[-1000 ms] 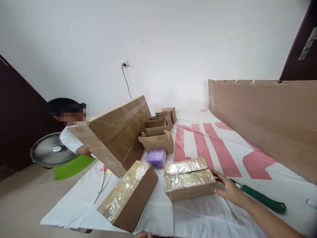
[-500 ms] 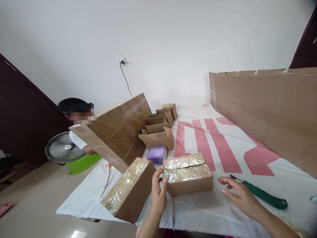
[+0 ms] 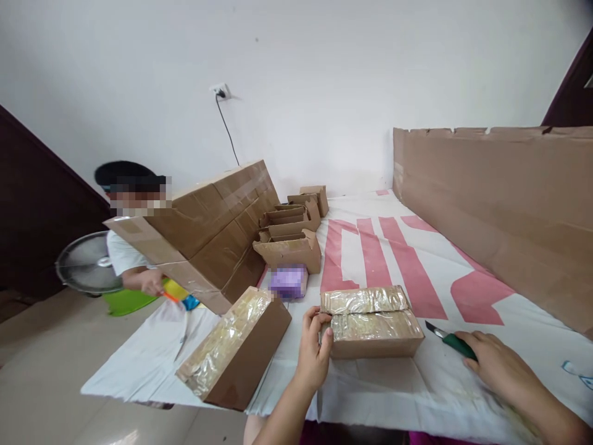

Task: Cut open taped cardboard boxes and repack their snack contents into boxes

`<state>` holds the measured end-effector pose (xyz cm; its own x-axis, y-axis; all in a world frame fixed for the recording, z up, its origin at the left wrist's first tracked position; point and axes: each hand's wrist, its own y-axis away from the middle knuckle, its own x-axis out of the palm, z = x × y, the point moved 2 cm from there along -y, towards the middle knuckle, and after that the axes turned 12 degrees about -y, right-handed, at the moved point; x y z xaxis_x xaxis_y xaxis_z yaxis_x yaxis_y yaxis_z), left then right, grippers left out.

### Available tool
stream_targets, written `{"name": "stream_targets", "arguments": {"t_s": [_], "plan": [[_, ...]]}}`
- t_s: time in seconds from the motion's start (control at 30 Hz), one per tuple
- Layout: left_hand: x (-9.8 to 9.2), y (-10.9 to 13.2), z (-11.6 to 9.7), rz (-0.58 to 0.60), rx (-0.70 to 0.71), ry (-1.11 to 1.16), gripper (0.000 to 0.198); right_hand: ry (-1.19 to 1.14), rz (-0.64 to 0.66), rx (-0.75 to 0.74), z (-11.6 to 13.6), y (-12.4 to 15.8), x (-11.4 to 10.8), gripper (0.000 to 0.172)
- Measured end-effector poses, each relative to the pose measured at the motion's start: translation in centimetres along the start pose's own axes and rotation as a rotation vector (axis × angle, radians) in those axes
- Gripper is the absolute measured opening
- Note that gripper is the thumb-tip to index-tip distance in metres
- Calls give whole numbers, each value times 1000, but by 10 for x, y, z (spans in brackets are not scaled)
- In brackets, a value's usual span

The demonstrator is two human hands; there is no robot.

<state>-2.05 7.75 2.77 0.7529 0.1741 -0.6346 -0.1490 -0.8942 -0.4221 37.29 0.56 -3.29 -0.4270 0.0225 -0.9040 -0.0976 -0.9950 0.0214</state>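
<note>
A taped cardboard box point(image 3: 370, 327) lies near the table's front edge, a slit running across its shiny tape. My left hand point(image 3: 316, 346) is at its left end, fingers curled against the corner. To the right of the box, my right hand point(image 3: 495, 358) is closed around the green handle of a knife point(image 3: 456, 344), its dark blade pointing left toward the box. A second taped box point(image 3: 248, 355) stands at an angle left of my left hand. Behind them rests a purple packet point(image 3: 288, 282).
Several small open cartons point(image 3: 294, 247) line up toward the wall. A large carton point(image 3: 217, 228) leans at left, a person point(image 3: 132, 253) behind it with a hand on something orange. A cardboard panel point(image 3: 491, 216) stands at right; a fan point(image 3: 88, 262) is at far left.
My right hand has moved right and taken hold of the knife. The box and my left hand appear further right in view. The other person's hand now shows with an orange item.
</note>
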Motion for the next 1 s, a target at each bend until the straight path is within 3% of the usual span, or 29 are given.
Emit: {"name": "stream_targets", "arguments": {"t_s": [0.17, 0.27, 0.37, 0.47, 0.63, 0.8, 1.0], "plan": [[5, 3, 5, -20, 24, -14, 24, -52, -106, -7, -3, -6, -2, 33], [4, 3, 4, -23, 47, -43, 25, -91, -300, -17, 12, -13, -30, 32], [-2, 0, 0, -7, 86, -131, 26, -153, -405, -160, 53, -18, -64, 33], [-9, -3, -3, -54, 96, -196, 29, -206, -262, -359, 110, -19, -86, 37], [-11, -4, -5, -57, 3, -34, 28, -274, 149, -611, 190, -25, -94, 46], [-9, -14, -2, -26, -207, 311, 29, -182, 347, -697, 227, -45, -92, 40], [4, -22, 3, -19, -345, 498, 25, -18, 428, -631, 250, -61, -90, 33]]}}
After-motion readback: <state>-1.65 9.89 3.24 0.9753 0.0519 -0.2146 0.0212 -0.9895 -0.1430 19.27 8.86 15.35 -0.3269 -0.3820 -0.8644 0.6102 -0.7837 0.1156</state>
